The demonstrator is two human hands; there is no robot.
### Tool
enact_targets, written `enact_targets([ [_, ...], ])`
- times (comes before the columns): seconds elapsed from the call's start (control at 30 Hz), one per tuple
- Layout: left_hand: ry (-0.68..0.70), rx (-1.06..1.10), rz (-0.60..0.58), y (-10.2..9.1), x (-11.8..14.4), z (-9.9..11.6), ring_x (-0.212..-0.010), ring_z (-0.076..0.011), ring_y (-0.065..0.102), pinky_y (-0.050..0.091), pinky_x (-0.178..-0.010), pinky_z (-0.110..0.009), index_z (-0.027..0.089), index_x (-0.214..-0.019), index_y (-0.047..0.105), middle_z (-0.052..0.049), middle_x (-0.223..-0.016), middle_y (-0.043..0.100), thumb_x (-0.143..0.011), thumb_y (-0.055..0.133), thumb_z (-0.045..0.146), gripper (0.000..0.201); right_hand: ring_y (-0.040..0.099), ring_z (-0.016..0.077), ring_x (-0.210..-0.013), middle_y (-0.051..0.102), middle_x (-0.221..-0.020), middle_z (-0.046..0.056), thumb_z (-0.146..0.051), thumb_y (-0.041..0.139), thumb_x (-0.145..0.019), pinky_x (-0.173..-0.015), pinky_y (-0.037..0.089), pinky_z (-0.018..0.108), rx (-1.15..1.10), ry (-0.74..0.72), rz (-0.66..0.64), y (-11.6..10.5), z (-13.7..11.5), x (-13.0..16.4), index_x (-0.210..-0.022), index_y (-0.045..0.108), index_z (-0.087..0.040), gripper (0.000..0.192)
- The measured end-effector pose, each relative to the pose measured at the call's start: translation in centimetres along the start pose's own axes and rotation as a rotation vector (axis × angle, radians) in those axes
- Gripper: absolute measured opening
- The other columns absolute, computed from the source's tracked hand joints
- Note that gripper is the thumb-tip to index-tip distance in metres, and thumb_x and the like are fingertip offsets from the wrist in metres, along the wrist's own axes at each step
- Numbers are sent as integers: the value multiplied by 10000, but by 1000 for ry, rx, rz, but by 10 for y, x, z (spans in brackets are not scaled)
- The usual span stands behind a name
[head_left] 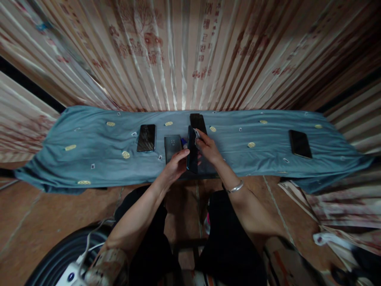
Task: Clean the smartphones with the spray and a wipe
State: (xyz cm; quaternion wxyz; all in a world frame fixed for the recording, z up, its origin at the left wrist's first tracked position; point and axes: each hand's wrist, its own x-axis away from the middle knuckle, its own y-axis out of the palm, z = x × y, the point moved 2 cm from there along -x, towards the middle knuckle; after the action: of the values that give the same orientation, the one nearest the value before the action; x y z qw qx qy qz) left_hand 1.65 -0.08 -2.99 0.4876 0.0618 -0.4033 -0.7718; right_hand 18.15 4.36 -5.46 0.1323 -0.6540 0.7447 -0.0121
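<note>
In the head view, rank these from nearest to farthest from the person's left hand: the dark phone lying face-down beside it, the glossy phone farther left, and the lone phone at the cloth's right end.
From the left hand:
1. Face-down phone, just above the hand, slightly left.
2. Glossy phone, farther left on the cloth.
3. Lone phone, far off at the right end.

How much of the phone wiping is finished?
Hard to say what is finished. The left hand holds a dark phone on edge while the right hand presses a small wipe to it. Four phones lie flat on the blue cloth; none looks plainly wiped.
</note>
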Motion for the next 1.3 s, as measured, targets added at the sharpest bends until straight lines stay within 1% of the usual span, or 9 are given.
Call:
enact_targets([
  [0.07, 3, 10, 5, 0, 0, 1, -1139, -352, 753, 587, -1045, -502, 123, -934, 772, -127, -943, 820, -723, 866, 310, 298, 734, 212, -1006, 793, -1109, 7, -366, 671, -870, -901, 624, 358, -86, 85, 23, 2, -2, 2, -1338, 703, -263, 480],
  [0.17, 6, 29, 15, 1, 1, 3, -1158, -358, 748, 590, -1042, -502, 127, -957, 767, -120, -933, 819, -724, 863, 290, 300, 635, 136, -627, 745, -827, -32, -365, 686, -841, -563, 557, 255, -214, 178, 16, 6, -8, 8, -1318, 707, -245, 493],
  [0.3, 0, 47, 35, 1, 0, 4, -1164, -358, 746, 597, -1027, -511, 145, -966, 757, -108, -938, 818, -753, 837, 269, 259, 505, 92, -472, 655, -684, -62, -400, 710, -820, -425, 420, 219, -323, 227, -10, 10, -14, 13, -1279, 716, -232, 489],
  [0.43, 21, 48, 64, 1, -3, 3, -1152, -335, 745, 599, -1019, -496, 169, -965, 756, -99, -984, 813, -742, 828, 252, 248, 507, 92, -498, 663, -721, -59, -425, 710, -796, -450, 432, 223, -333, 246, -9, 12, -13, 12, -1239, 720, -230, 485],
  [0.67, 107, 68, 81, 2, -7, 6, -1131, -301, 737, 588, -1021, -463, 175, -957, 732, -78, -1005, 804, -691, 834, 215, 288, 615, 143, -680, 705, -789, -26, -416, 706, -783, -625, 530, 260, -316, 186, 3, 18, -8, 13, -1105, 769, -237, 374],
  [0.8, 134, 59, 99, 0, -9, 15, -1110, -302, 746, 594, -999, -425, 156, -895, 737, -90, -972, 810, -747, 780, 250, 180, 623, 145, -666, 731, -794, -18, -398, 709, -783, -587, 516, 247, -328, 224, -51, 26, -10, 21, -1054, 799, -236, 328],
  [0.97, 121, 46, 177, -9, -10, 22, -1003, -279, 770, 609, -944, -391, 162, -834, 731, -71, -852, 803, -808, 734, 271, 112, 698, 186, -835, 793, -955, -3, -364, 699, -829, -727, 576, 292, -280, 212, -79, 33, -14, 30, -1092, 802, -260, 302],
  [1.17, 100, 27, 81, -18, -11, 18, -916, -238, 763, 604, -896, -372, 163, -982, 746, -51, -920, 803, -745, 807, 280, 271, 651, 170, -719, 761, -816, -15, -383, 710, -817, -638, 545, 271, -294, 215, -109, 30, -16, 32, -1054, 825, -253, 293],
  [1.3, 92, -19, 59, -24, -13, 17, -925, -226, 746, 586, -821, -334, 181, -994, 743, -35, -961, 800, -676, 877, 323, 374, 678, 184, -822, 781, -849, -17, -425, 749, -779, -775, 561, 296, -328, 175, -97, 28, -17, 29, -976, 838, -246, 280],
])
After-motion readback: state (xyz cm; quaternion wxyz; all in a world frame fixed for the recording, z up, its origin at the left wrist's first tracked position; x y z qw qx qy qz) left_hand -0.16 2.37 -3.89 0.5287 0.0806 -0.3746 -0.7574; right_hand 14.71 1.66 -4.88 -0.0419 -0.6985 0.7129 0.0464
